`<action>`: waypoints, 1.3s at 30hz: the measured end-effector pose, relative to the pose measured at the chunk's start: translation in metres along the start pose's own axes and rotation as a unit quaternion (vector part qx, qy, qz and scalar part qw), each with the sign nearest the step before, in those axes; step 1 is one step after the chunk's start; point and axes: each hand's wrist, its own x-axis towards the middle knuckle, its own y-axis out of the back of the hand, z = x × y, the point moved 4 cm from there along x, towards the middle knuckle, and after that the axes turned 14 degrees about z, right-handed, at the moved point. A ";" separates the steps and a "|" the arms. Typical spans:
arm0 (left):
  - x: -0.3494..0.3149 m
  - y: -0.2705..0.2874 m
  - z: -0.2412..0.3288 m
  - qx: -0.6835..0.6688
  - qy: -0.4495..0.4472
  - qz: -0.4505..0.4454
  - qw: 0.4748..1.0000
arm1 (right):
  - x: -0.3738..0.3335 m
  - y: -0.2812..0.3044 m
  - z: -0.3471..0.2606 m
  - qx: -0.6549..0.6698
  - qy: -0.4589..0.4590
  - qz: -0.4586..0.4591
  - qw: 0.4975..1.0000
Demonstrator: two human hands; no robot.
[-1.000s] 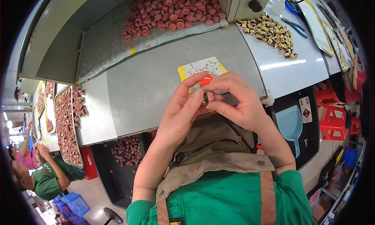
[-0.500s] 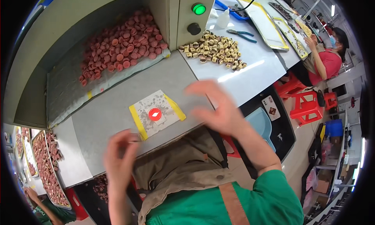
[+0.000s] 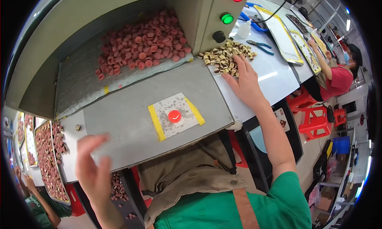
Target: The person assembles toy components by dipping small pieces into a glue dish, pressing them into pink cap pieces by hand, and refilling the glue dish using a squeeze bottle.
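Observation:
A single red round cap [image 3: 174, 116] lies on a white pad with yellow tape edges [image 3: 176, 115] in the middle of the grey bench [image 3: 123, 121]. My right hand [image 3: 244, 79] reaches out flat over a pile of small tan and dark parts [image 3: 223, 57] on the white table; whether it grips one I cannot tell. My left hand [image 3: 93, 171] hangs blurred at the lower left, fingers apart, holding nothing, above the bench's near edge.
A heap of red caps [image 3: 141, 48] lies on a sheet inside the machine's grey hood. Red and green lamps [image 3: 232, 7] and a black knob sit on its side panel. Trays of red caps [image 3: 45, 159] stand at left. Blue pliers, a white bottle and yellow-rimmed trays lie beyond; another person in red sits far right.
Both hands left the red cap, which now lies on the pad. My right hand moved out to the tan parts pile; my left hand dropped toward the lower left.

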 end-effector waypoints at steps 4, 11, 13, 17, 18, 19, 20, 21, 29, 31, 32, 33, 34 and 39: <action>-0.003 -0.009 0.087 -0.220 -0.144 -0.132 0.956 | -0.002 0.001 -0.032 0.027 0.031 0.008 0.999; 0.002 -0.005 0.124 -0.235 -0.070 -0.051 0.968 | -0.015 0.008 -0.042 0.038 0.058 0.063 0.996; -0.004 0.000 0.118 -0.218 -0.052 -0.033 0.974 | -0.013 0.018 -0.049 0.052 0.081 0.096 0.991; -0.009 0.004 0.097 -0.186 -0.024 -0.012 0.982 | -0.016 0.028 -0.071 0.129 0.100 0.069 0.984; -0.008 0.001 0.093 -0.178 -0.021 -0.005 0.984 | -0.017 0.022 -0.074 0.121 0.126 0.032 0.984; -0.007 -0.002 0.087 -0.171 -0.019 0.001 0.985 | -0.017 0.017 -0.075 0.112 0.151 -0.005 0.982; -0.007 -0.004 0.083 -0.162 -0.016 0.007 0.987 | -0.018 0.013 -0.074 0.117 0.149 -0.007 0.982; -0.007 -0.005 0.078 -0.154 -0.013 0.013 0.988 | -0.018 0.009 -0.075 0.114 0.178 -0.001 0.977; 0.065 -0.050 -0.102 0.155 0.017 -0.030 0.987 | -0.020 0.006 -0.071 0.110 0.167 0.024 0.980; 0.091 -0.060 -0.136 0.205 -0.082 -0.012 0.975 | -0.018 0.002 -0.073 0.125 0.165 0.003 0.978; 0.100 -0.069 -0.143 0.204 -0.077 -0.014 0.976 | -0.018 0.003 -0.073 0.124 0.165 -0.001 0.979; 0.107 -0.075 -0.148 0.210 -0.055 -0.015 0.976 | -0.020 0.005 -0.072 0.139 0.143 -0.002 0.980; 0.109 -0.079 -0.150 0.217 -0.031 -0.015 0.976 | -0.022 0.006 -0.072 0.154 0.122 -0.002 0.980; 0.108 -0.082 -0.141 0.227 -0.041 -0.021 0.973 | -0.026 0.013 -0.065 0.211 0.034 -0.048 0.976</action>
